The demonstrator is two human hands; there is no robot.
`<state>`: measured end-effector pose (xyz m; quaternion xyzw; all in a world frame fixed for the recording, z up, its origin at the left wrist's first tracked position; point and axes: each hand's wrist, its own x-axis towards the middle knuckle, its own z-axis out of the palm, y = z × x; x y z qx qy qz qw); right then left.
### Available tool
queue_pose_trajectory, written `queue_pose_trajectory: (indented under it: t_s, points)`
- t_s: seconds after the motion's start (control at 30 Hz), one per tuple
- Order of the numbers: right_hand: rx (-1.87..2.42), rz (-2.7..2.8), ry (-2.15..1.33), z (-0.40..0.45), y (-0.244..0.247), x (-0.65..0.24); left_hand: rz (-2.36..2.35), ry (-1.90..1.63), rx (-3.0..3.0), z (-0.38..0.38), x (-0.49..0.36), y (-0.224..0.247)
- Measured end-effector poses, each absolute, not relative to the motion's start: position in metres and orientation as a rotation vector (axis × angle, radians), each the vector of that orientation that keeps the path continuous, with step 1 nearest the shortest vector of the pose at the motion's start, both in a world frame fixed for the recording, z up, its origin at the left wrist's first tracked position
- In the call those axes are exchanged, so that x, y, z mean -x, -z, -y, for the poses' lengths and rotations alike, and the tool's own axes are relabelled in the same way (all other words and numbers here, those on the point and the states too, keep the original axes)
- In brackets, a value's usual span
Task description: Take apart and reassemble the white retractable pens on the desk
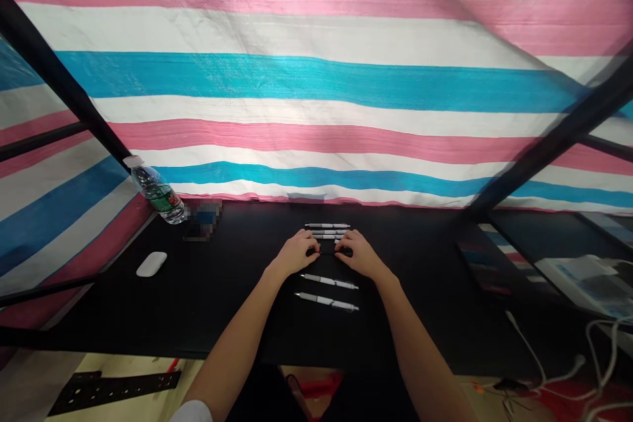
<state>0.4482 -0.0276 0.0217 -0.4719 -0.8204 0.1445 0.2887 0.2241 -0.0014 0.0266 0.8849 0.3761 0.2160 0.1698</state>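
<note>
Black tabletop (198, 323) lies under two white pens (329, 281) side by side, nearest the viewer. Just beyond, the left hand (295, 253) and right hand (358, 254) meet, fingers curled, tips pinching a thin dark object (326, 252) from both ends. Three more pens (326, 226) lie just farther; a white mouse (151, 264) and plastic water bottle (155, 194) sit far left.

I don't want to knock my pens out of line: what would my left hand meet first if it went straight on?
Your left hand would probably meet the nearest of the white pens lying just ahead of its fingertips, though depth is hard to judge from this view.
</note>
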Motion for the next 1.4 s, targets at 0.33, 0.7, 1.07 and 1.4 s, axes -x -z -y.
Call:
queue_pose_trajectory:
  t_s: [0.33,0.7,1.07,1.4]
  points:
    - [1.206,2.012,-0.492,0.03,-0.029,-0.442,-1.063,-0.76,-2.459,0.003,-0.226,-0.032]
    - [1.008,1.185,-1.237,0.028,-0.032,-0.432,-1.022,-1.106,-1.796,0.003,-0.238,-0.033]
    - [0.845,1.06,-1.409,0.03,-0.034,-0.431,-0.889,-1.198,-1.188,-0.001,-0.24,-0.029]
    - [0.802,0.957,-1.394,0.026,-0.03,-0.435,-0.938,-1.301,-1.055,-0.006,-0.236,-0.029]
